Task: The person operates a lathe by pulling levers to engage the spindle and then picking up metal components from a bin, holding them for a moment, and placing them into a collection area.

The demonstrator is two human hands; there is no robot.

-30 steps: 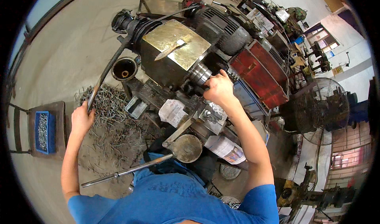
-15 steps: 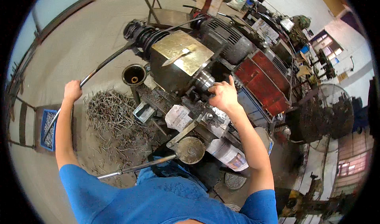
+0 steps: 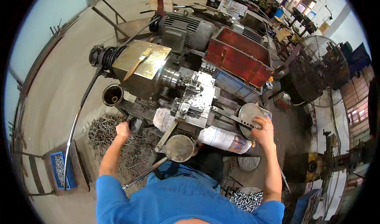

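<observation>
My left hand (image 3: pixel 123 130) is closed beside a small dark box-like part (image 3: pixel 137 126) under the lathe's headstock; whatever it grips, if anything, is hidden. My right hand (image 3: pixel 263 128) is closed around the end of a flat metal lever with holes (image 3: pixel 231 114), over a round grey disc (image 3: pixel 248 112). Between my arms lies the oily lathe, its shiny chuck (image 3: pixel 171 77) facing a metal tool slide (image 3: pixel 200 94). On the left a long rod (image 3: pixel 77 123) slants down from the spindle's end, with no hand on it. A brush (image 3: pixel 137 63) rests on the brass-coloured cover (image 3: pixel 152 70).
Metal shavings (image 3: pixel 103 133) pile on the floor at left, near a blue bin of small parts (image 3: pixel 59 169). A red metal box (image 3: pixel 239 57) stands behind the slide. A large fan (image 3: pixel 316 69) is at right. Small shiny metal pieces (image 3: pixel 246 200) fill a container by my right elbow.
My left hand has let go of the long rod and come down toward the lathe. My right hand has left the chuck and moved right, onto the lever. The view has shifted.
</observation>
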